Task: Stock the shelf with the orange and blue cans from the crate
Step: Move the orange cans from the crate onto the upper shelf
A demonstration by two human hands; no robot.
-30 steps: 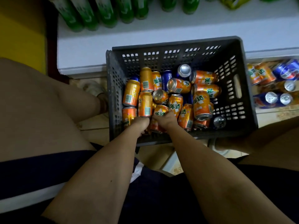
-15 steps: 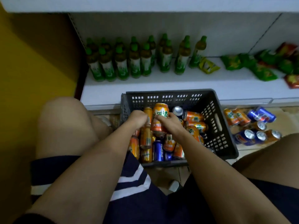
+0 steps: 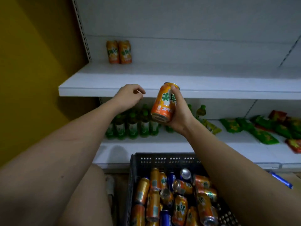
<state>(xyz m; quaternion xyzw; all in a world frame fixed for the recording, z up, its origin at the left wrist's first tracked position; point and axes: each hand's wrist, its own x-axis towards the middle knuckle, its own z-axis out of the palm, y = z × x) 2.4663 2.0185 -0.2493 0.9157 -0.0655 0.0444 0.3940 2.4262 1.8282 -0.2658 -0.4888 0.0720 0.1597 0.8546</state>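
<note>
The orange can (image 3: 163,103) sat in the grip of the right hand (image 3: 178,113), fingers wrapped round its right side and the thumb running up its front to the rim. It was tilted, top leaning right and away, base toward the person, held just in front of the front edge of the upper shelf (image 3: 211,82) and apart from it. The right forearm rose from the lower right, wrist bent back under the can.

The left hand (image 3: 128,97) hung to the left of the can, apart from it, before the same front edge. Its grip was loose and narrow, fingers curled lightly downward, holding nothing. The left forearm reached up from the lower left.

Two orange cans (image 3: 118,52) stood upright, touching each other, at the back of the upper shelf near its left end, well away from the held can. On the shelf below, green bottles (image 3: 133,126) stood in a cluster toward the left end, partly hidden behind both hands, and green and red snack packets (image 3: 263,129) lay toward the right.

Lower still, the dark plastic crate (image 3: 162,159) held a jumble of orange and blue cans (image 3: 171,196), most lying on their sides, the right forearm crossing above its right part. A bare knee (image 3: 78,193) showed beside the crate's left wall.
</note>
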